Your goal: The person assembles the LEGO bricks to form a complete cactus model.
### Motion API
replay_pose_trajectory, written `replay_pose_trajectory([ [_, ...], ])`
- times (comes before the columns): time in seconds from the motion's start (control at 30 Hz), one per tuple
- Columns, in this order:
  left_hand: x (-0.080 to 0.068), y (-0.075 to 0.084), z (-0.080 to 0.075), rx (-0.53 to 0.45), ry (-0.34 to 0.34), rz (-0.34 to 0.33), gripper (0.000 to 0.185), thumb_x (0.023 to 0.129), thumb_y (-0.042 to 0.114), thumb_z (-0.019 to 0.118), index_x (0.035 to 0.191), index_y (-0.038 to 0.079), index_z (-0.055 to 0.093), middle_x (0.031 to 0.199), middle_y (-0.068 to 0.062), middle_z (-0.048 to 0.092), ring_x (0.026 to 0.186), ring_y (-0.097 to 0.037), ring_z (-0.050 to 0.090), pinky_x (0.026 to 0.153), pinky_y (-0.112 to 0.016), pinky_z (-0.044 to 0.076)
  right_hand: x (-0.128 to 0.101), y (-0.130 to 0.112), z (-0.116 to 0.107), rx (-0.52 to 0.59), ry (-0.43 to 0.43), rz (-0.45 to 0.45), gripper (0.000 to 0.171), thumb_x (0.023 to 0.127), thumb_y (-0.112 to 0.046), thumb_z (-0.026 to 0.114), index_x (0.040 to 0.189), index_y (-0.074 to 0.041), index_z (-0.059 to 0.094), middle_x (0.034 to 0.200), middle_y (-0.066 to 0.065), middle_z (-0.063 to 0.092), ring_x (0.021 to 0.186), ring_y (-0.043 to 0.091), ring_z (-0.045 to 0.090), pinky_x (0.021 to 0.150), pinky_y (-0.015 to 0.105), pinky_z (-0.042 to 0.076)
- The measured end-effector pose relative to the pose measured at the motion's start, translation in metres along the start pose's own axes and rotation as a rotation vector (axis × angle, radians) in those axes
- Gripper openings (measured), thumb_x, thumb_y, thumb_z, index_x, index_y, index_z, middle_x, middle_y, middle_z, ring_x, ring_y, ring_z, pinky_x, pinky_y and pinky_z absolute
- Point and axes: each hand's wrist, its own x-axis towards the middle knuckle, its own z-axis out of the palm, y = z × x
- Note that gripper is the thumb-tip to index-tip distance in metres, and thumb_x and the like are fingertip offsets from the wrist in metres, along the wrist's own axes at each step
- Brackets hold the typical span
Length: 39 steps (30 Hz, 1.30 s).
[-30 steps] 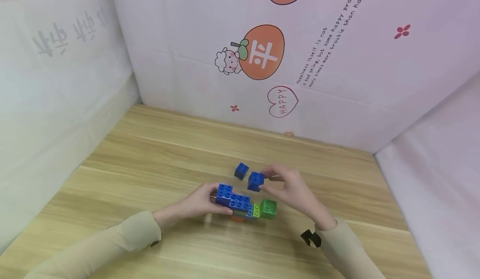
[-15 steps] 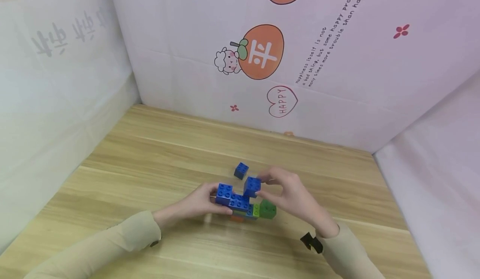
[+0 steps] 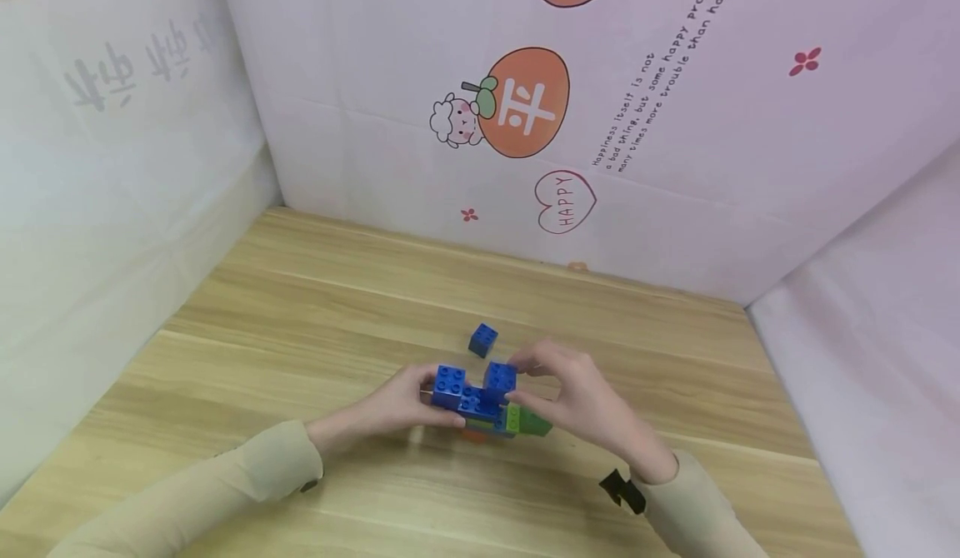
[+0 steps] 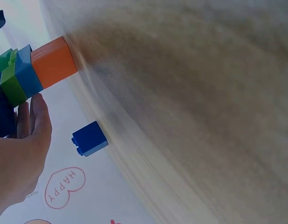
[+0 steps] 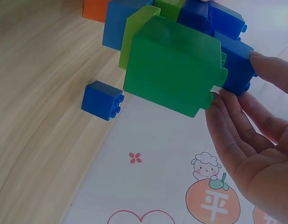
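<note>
My left hand (image 3: 397,400) grips the left end of a toy-brick assembly, thumb along its near side. The assembly has an orange brick (image 4: 54,63) at the bottom, medium-blue and lime bricks (image 5: 138,35) above, and a large green brick (image 5: 174,65) at the right end. On top lies a long dark-blue brick (image 3: 474,404), with a square blue brick (image 3: 449,384) on its left end. My right hand (image 3: 585,400) pinches another square blue brick (image 3: 500,380) over the long brick's right end. Whether its studs are fully joined, I cannot tell.
One loose blue brick (image 3: 483,340) lies on the wooden table (image 3: 360,291) just beyond the assembly. White printed cloth (image 3: 375,125) hangs as walls at the back and both sides. A black object (image 3: 622,491) sits by the right sleeve cuff.
My right hand has moved left and toward me, bringing its blue brick from beside the assembly to the right end of the long dark-blue brick. The left hand stays in place.
</note>
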Motion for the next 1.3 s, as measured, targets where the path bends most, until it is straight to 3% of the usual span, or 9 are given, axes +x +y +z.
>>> replay_pose_trajectory([
  [0.8, -0.0001, -0.0004, 0.0010, 0.022, 0.000, 0.010, 0.052, 0.082, 0.019, 0.081, 0.127, 0.004, 0.061, 0.123, -0.014, 0.069, 0.116, -0.028, 0.065, 0.101, -0.036, 0.056, -0.0018, -0.0072, 0.0073, 0.005, -0.028, 0.000, 0.031, 0.082, -0.016, 0.080, 0.109, -0.009, 0.066, 0.105, 0.003, 0.072, 0.096, 0.015, 0.071, 0.083, 0.027, 0.062],
  [1.1, 0.0007, -0.0028, 0.0024, -0.010, 0.001, 0.020, 0.051, 0.081, 0.016, 0.081, 0.126, 0.002, 0.061, 0.123, -0.016, 0.069, 0.116, -0.030, 0.065, 0.096, -0.025, 0.057, -0.0019, -0.0080, 0.0091, 0.000, -0.028, -0.036, 0.034, 0.082, -0.013, 0.080, 0.113, -0.009, 0.069, 0.103, 0.003, 0.072, 0.092, 0.017, 0.071, 0.079, 0.031, 0.063],
  [1.3, 0.0009, -0.0032, 0.0025, -0.022, 0.002, 0.025, 0.050, 0.081, 0.015, 0.081, 0.126, 0.002, 0.061, 0.122, -0.017, 0.069, 0.115, -0.030, 0.066, 0.094, -0.023, 0.057, -0.0011, -0.0079, 0.0095, -0.012, -0.029, -0.048, 0.034, 0.080, -0.011, 0.082, 0.112, -0.009, 0.071, 0.103, 0.004, 0.072, 0.092, 0.016, 0.071, 0.079, 0.026, 0.062],
])
